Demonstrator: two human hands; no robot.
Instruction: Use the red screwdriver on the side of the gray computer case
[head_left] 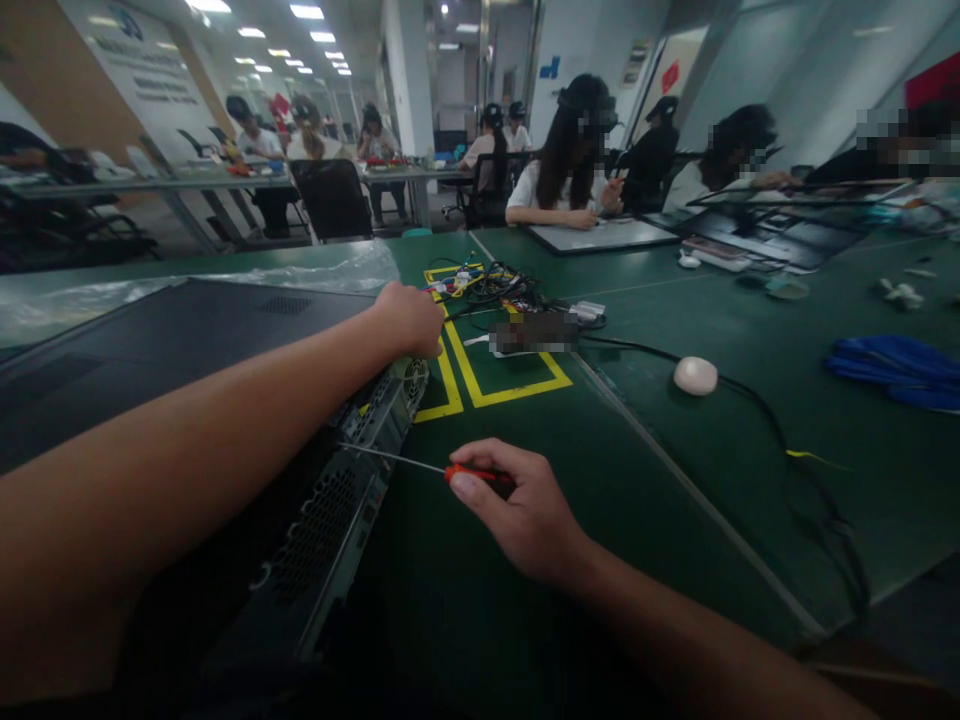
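A black computer case (180,350) lies flat on the green table (637,500), its perforated rear panel (337,510) facing right. My left hand (411,318) rests closed on the case's far right corner, gripping its edge. My right hand (517,505) is closed around the red handle of a thin screwdriver (420,465). The shaft points left, its tip touching the rear panel.
Yellow tape squares (480,385) mark the table beyond the case, with a tangle of cables (487,285), a white mouse (695,375) and its black cord. Blue cloth (896,368) lies far right. Clear plastic wrap (225,280) sits behind the case. Several people sit at the tables beyond.
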